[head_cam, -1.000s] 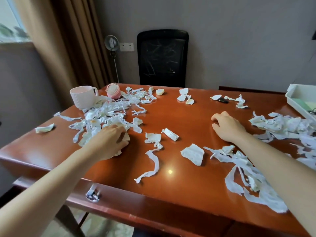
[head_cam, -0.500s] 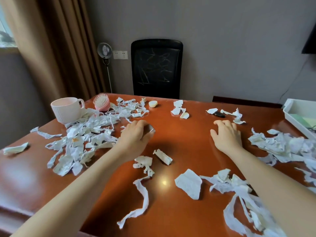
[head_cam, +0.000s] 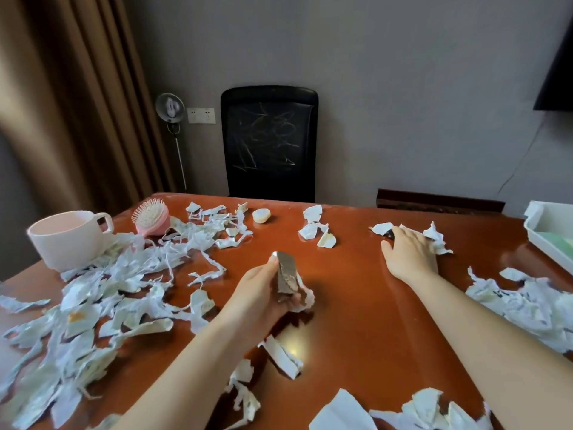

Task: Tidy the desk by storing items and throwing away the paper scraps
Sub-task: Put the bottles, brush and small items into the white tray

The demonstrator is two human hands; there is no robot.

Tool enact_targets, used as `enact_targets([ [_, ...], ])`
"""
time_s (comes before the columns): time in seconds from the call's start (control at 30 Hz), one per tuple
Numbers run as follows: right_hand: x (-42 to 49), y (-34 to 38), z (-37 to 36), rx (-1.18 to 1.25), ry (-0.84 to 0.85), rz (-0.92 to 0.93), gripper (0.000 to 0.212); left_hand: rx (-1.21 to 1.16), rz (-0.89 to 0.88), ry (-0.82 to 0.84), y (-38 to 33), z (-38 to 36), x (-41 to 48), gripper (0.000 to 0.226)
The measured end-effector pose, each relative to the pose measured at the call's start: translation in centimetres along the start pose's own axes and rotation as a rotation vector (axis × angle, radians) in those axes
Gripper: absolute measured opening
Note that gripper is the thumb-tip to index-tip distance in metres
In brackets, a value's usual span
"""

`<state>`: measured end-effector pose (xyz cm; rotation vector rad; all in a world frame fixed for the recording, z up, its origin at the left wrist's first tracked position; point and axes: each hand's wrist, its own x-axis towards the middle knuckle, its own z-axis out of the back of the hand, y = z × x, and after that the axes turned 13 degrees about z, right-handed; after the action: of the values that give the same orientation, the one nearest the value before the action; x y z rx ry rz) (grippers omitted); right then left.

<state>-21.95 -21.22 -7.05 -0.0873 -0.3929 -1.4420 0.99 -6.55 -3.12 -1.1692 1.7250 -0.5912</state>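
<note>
Torn white paper scraps lie all over the red-brown desk point(head_cam: 356, 305), with the thickest heap point(head_cam: 102, 305) on the left and another pile point(head_cam: 527, 305) on the right. My left hand point(head_cam: 263, 293) is raised a little over the desk's middle and grips a bunch of paper scraps point(head_cam: 290, 279). My right hand point(head_cam: 409, 252) rests on the desk farther back, fingers over a small dark object point(head_cam: 389, 233) among a few scraps. A pink mug point(head_cam: 66, 238), a pink hairbrush point(head_cam: 152, 216) and a small cream round item point(head_cam: 261, 215) sit at the back left.
A white tray point(head_cam: 548, 234) holding something green stands at the right edge. A black chair point(head_cam: 269, 144) is behind the desk, with a small fan point(head_cam: 170, 108) on a stand and brown curtains to the left. More scraps point(head_cam: 280, 356) lie near the front edge.
My left hand left the left heap, moved to the desk's middle and lifted scraps in its grip. My right hand slid forward onto the small dark object. The view tilted up.
</note>
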Motion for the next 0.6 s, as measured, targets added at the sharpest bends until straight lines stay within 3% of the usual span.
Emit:
enact_targets([
  [0.1,0.7,-0.1,-0.2,-0.013,-0.024,0.013,0.042,-0.042,-0.008,-0.063,0.0,0.4,0.9,0.027],
  [0.33,0.6,0.2,0.0,0.078,-0.098,0.079,0.022,0.324,-0.195,-0.156,0.8,1.2,1.4,0.014],
  [0.47,0.1,0.4,0.3,0.202,-0.105,0.105,0.022,0.498,-0.371,-0.234,0.8,1.5,1.2,0.009],
  [0.6,-1.3,0.6,0.8,0.196,-0.120,0.116,0.024,0.568,-0.426,-0.235,0.7,1.4,0.7,0.013],
])
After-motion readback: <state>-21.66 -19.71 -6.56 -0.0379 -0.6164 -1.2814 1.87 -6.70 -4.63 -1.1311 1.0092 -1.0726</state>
